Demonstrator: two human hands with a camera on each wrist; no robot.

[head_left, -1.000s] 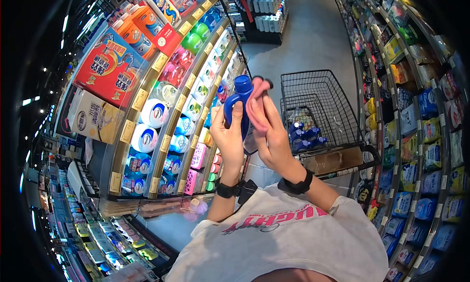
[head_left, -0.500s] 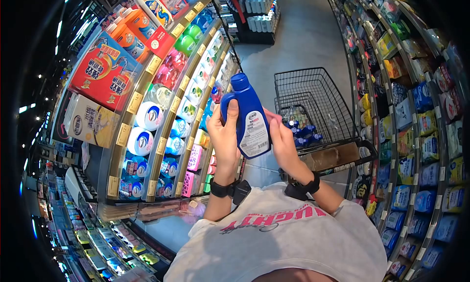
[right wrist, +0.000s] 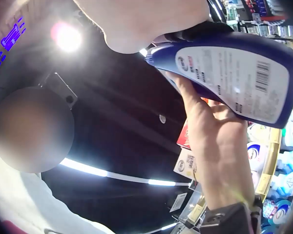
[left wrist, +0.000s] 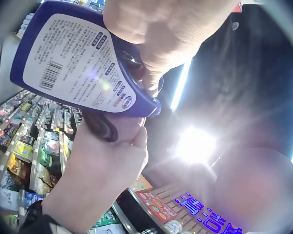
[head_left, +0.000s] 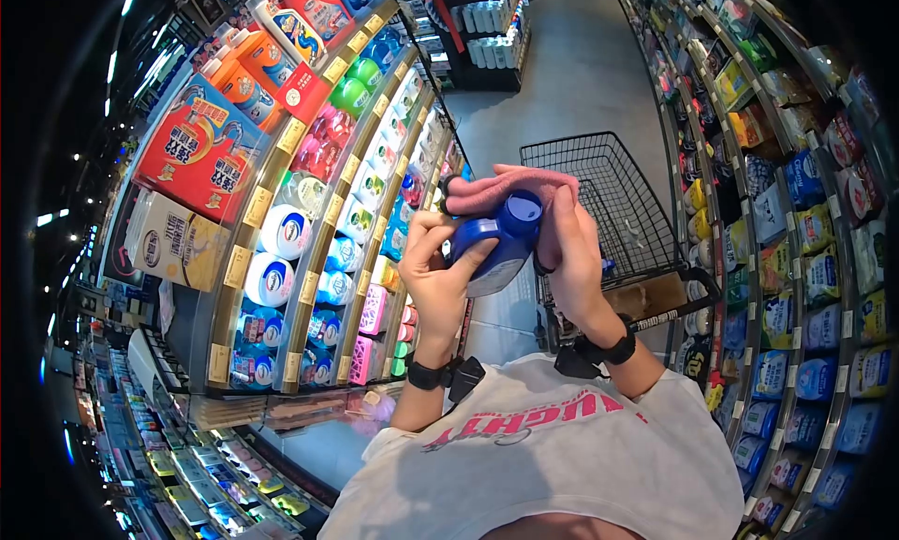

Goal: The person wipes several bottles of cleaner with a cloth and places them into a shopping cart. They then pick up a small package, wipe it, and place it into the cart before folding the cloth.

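Observation:
A blue bottle [head_left: 496,245] with a white back label [left wrist: 71,63] is held tilted in front of my chest, its blue cap [head_left: 520,212] turned up toward the head camera. My left hand [head_left: 448,259] grips the bottle's body from the left. My right hand [head_left: 565,236] holds a pink cloth [head_left: 510,184] draped over the top of the bottle and presses it there. In the right wrist view the bottle [right wrist: 234,73] lies sideways, with the left hand's fingers [right wrist: 205,122] under it.
A black wire shopping cart [head_left: 609,189] stands just beyond my hands in the aisle. Shelves of detergent and cleaning products [head_left: 309,212] rise on the left, and shelves of packets [head_left: 796,221] line the right. Grey aisle floor [head_left: 562,81] runs ahead.
The bottle stood upright with its label toward me; now it is tipped over with its cap facing up. The right hand has come up and laid the pink cloth across it.

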